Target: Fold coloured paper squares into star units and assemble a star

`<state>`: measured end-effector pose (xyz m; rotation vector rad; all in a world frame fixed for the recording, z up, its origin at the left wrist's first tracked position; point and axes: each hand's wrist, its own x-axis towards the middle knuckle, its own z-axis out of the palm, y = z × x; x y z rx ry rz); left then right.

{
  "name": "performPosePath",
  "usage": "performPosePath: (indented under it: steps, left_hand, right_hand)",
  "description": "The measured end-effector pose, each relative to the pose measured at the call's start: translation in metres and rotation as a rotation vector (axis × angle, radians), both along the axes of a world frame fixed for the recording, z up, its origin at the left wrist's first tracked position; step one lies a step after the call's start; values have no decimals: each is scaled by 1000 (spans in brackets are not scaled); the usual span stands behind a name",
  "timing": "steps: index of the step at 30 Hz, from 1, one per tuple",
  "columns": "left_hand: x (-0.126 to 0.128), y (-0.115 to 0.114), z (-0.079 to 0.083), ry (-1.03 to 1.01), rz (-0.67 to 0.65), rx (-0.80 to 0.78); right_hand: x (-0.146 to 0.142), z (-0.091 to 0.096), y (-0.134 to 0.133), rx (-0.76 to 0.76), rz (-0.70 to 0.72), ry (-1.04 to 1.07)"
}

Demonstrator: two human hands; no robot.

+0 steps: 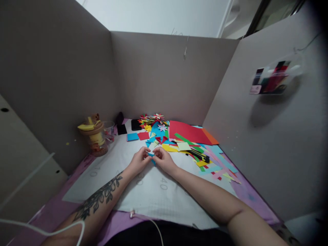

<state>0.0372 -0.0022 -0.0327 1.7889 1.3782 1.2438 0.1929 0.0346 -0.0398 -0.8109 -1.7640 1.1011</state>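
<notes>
My left hand (pixel 139 159) and my right hand (pixel 163 159) meet over the middle of a white cutting mat (pixel 143 191). Both pinch a small blue piece of paper (pixel 151 155) between fingers and thumbs. The paper is mostly hidden by the fingers. Just beyond the hands lies a heap of coloured paper scraps (pixel 176 145), with a large red sheet (pixel 188 132) further back. A cluster of folded paper stars (pixel 151 120) sits at the far edge of the mat.
Grey cardboard walls enclose the desk on three sides. A yellow lidded cup (pixel 94 135) stands at the left. Black-and-yellow cutters (pixel 201 156) lie among scraps at the right. A clear pouch of paper (pixel 273 78) hangs on the right wall. A white cable (pixel 51 232) crosses the near left.
</notes>
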Motion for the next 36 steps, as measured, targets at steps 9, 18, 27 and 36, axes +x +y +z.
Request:
performPosePath:
  steps: [9, 18, 27, 36]
  left_hand:
    - [-6, 5, -2, -7, 32, 15]
    - [-24, 15, -8, 66, 213, 49]
    - [-15, 2, -2, 438, 90, 7]
    - [-11, -4, -1, 595, -36, 59]
  right_hand:
    - [5, -1, 13, 0, -73, 81]
    - [43, 0, 69, -129, -488, 320]
    - [20, -5, 68, 25, -320, 149]
    - [-58, 3, 89, 218, -290, -400]
